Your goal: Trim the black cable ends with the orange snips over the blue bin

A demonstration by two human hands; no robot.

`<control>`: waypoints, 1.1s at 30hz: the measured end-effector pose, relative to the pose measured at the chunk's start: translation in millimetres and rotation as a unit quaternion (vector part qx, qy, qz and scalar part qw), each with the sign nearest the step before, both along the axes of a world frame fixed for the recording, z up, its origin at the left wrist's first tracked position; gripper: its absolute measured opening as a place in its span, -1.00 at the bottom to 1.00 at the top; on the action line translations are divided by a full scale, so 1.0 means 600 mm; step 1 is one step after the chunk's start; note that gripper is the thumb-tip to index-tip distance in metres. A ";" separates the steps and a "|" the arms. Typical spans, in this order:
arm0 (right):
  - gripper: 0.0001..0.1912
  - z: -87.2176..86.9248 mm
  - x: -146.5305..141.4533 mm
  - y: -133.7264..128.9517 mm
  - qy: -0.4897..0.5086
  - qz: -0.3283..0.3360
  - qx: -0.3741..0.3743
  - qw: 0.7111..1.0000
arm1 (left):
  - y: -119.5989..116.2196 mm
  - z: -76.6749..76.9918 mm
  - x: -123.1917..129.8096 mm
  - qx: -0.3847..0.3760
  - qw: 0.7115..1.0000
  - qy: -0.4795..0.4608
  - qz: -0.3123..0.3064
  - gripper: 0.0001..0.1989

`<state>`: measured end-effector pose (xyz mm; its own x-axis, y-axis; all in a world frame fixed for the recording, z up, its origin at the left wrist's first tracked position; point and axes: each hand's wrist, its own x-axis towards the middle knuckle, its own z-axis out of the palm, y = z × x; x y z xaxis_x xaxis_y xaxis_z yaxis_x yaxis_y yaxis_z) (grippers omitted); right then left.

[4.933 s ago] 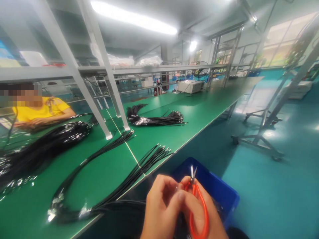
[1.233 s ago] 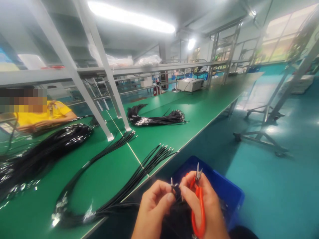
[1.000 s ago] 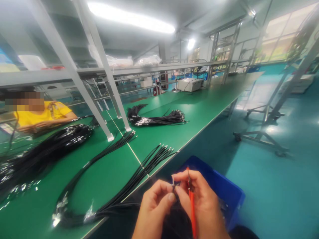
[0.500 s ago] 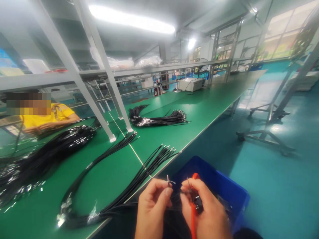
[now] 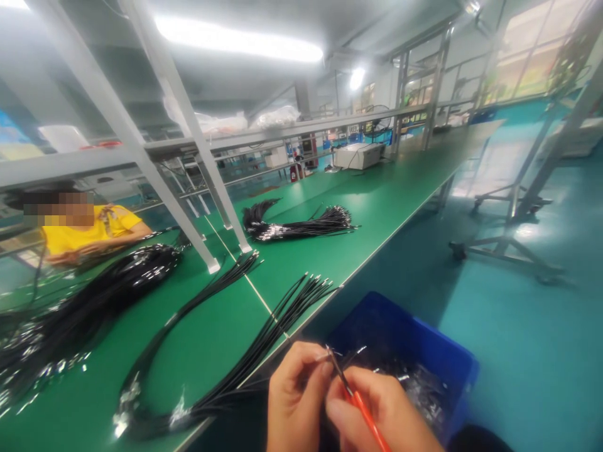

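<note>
Nearest, the left hand is narrow, its thumb and forefinger pinching a cable end whose fine tips splay apart. The right hand is closed around orange-handled scissors, their blades pointing left and reaching those tips. Whether the blades are cutting or merely touching is too small to tell. This end looks partway through being handled: its tips are spread, and the scissors are at it.

Just beyond the right hand, a blue bin holds dark and clear pieces and a few loose strands, which suggests that some material has already been put aside.

On the near part of the green worktop, to the left, a curved cable bundle lies with both sets of pale-tipped ends fanned out; how many of them are finished cannot be told. Farther along lies a second black bundle, gathered at its bend. At the far left is a bigger cable heap, beside a person in a yellow shirt. Beyond stands a white box.
</note>
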<state>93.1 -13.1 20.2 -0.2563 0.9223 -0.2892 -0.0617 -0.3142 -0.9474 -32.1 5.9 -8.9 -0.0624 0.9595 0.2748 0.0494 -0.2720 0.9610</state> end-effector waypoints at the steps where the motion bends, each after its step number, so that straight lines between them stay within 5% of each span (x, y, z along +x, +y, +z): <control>1: -0.76 -0.004 -0.001 0.001 -0.008 0.000 0.008 1.000 | 0.000 0.000 0.000 0.002 1.000 0.008 0.006 -0.95; 7: -0.79 -0.028 -0.002 0.007 -0.054 -0.001 0.021 0.998 | 0.002 -0.003 0.002 0.004 0.999 0.036 0.021 -0.95; 16: -0.72 -0.010 0.006 0.009 -0.096 0.011 0.018 0.995 | 0.002 -0.003 0.004 0.000 0.999 0.048 0.019 -0.96; 25: -0.55 -0.026 0.029 0.005 0.040 0.064 -0.008 0.997 | 0.008 -0.012 0.009 -0.042 0.997 0.041 0.043 -0.92; 33: -0.74 -0.023 0.023 0.012 -0.019 0.045 -0.013 0.999 | 0.003 -0.007 0.014 -0.010 0.998 0.055 0.022 -0.92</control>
